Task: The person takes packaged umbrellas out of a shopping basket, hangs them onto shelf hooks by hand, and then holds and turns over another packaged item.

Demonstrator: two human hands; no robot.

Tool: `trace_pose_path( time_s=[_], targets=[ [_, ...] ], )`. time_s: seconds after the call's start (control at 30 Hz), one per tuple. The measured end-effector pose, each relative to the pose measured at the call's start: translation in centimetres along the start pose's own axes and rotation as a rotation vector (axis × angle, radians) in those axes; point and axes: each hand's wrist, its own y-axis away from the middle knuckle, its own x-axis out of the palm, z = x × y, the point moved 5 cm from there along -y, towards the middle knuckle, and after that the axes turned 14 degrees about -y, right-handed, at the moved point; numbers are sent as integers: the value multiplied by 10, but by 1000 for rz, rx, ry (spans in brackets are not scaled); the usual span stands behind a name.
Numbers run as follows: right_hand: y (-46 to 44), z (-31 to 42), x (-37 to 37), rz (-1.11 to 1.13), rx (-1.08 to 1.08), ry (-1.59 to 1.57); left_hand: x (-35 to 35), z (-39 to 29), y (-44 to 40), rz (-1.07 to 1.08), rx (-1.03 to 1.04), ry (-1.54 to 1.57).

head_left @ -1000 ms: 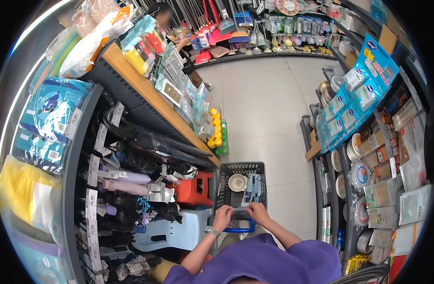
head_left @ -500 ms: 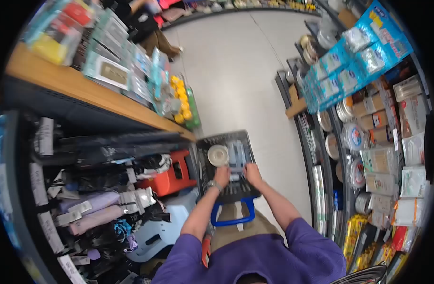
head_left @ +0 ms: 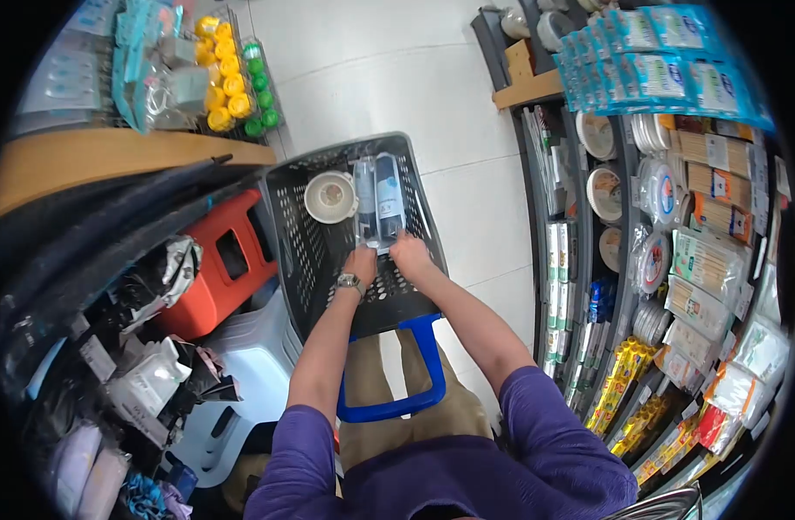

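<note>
A dark grey shopping basket (head_left: pixel 311 277), its blue handle (head_left: pixel 389 409) folded toward my body, is in front of me. Inside lie two long, slim packs in clear plastic side by side: a greyish pack (head_left: pixel 365 195) and a pack with a pale blue label (head_left: pixel 388 192). My left hand (head_left: pixel 360 263), with a wristwatch, is closed at the near end of the greyish pack. My right hand (head_left: pixel 408 250) is closed at the near end of the blue-labelled pack. Their exact contents I cannot make out. Left of them sits a round cream-coloured plastic container (head_left: pixel 330 197).
A red plastic stool (head_left: pixel 208 299) and pale blue stools (head_left: pixel 250 342) stand left of the basket. Yellow-capped items (head_left: pixel 228 74) fill a wire rack ahead left. Shelves with packed skewers (head_left: pixel 709 260) and hanging blue packets (head_left: pixel 657 74) line the right. Tiled floor (head_left: pixel 475 208) runs between.
My view has shifted closer to the basket, which looks larger and further left. My right hand has moved in from the basket's right side to the blue-labelled pack, nearer my left hand.
</note>
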Motion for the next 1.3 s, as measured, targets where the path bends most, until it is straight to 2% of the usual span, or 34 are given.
trace_pose_path(
  time_s=[0.03, 0.13, 0.2, 0.23, 0.33, 0.47, 0.6, 0.67, 0.77, 0.8, 0.87, 0.93, 1.03, 1.1, 1.17, 1.23, 1.3],
  targets=[
    [-6, -4, 19, 135, 100, -25, 12, 2, 1, 60, -41, -22],
    [-12, -10, 45, 145, 198, -45, 40, 8, -2, 127, -130, -53],
    [-8, -11, 57, 228, 195, 6, 46, 6, -6, 188, -153, -55],
    [-4, -13, 61, 243, 243, 29, 60, 9, -9, 165, -70, 0],
    [12, -13, 67, 207, 302, 83, 76, 4, 5, 232, -108, 150],
    [51, 10, 55, 153, 173, -2, 45, -7, 33, 217, -205, 173],
    [99, 49, 10, 174, -6, -277, 5, -4, 72, 165, -231, 287],
    [124, 63, -24, 158, -12, -419, -24, -8, 92, 139, -205, 166],
    [154, 83, -67, 46, -122, -513, -83, -6, 131, 146, -378, 155],
    [160, 87, -80, 49, -135, -572, -70, 6, 144, 58, -364, 95],
    [173, 93, -98, -3, -153, -612, -97, 9, 176, 15, -429, 68],
    [182, 87, -108, 30, -191, -636, -142, -5, 212, -28, -535, 76],
    [189, 69, -108, 81, -173, -650, -166, -19, 273, -189, -642, 139],
    [185, 63, -114, 102, -201, -642, -148, -19, 310, -321, -674, 229],
    [183, 52, -119, 139, -94, -687, -156, -41, 365, -427, -734, 263],
    [164, 22, -100, 113, -188, -569, -105, -44, 417, -377, -924, 234],
    [147, 10, -93, 133, -247, -534, -34, -46, 471, -139, -1095, 237]
  ],
)
